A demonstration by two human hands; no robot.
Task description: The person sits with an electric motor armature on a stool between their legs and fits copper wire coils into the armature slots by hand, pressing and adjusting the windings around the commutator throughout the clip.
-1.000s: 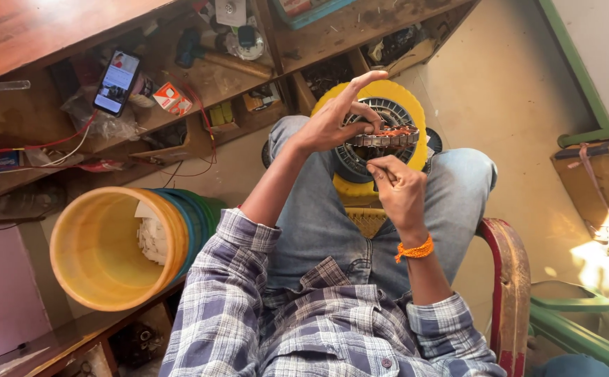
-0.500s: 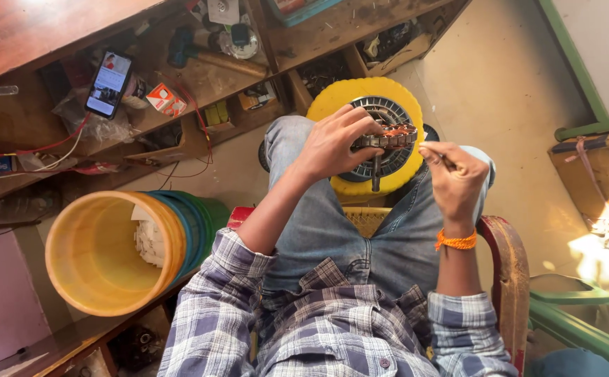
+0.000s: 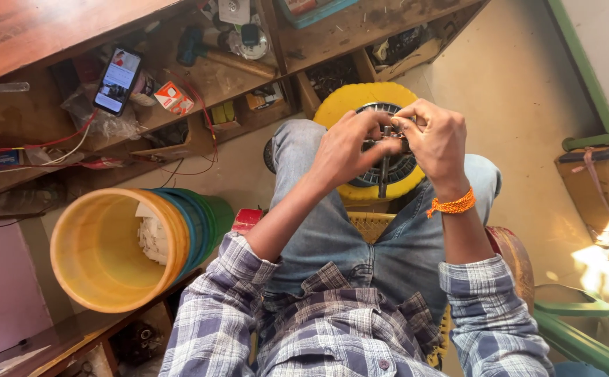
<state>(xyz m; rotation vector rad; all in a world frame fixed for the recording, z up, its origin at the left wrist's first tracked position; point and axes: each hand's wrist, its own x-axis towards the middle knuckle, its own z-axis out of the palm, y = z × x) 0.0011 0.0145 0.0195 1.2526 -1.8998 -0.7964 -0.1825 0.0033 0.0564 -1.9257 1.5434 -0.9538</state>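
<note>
Both my arms reach forward over lap, elbows bent, forearms converging. Left hand (image 3: 346, 150) raised, palm down, fingers curled, thumb and fingertips pinching inward toward right. Right hand (image 3: 436, 139) opposite, back of hand up, knuckles bent, fingers (image 3: 408, 124) closed in pinch, tips meeting left fingertips. Hands touching at fingertips. Right wrist bent slightly down, orange thread band (image 3: 451, 205) round it. Checked sleeves rolled to elbows, forearms bare. Knees apart beneath hands.
</note>
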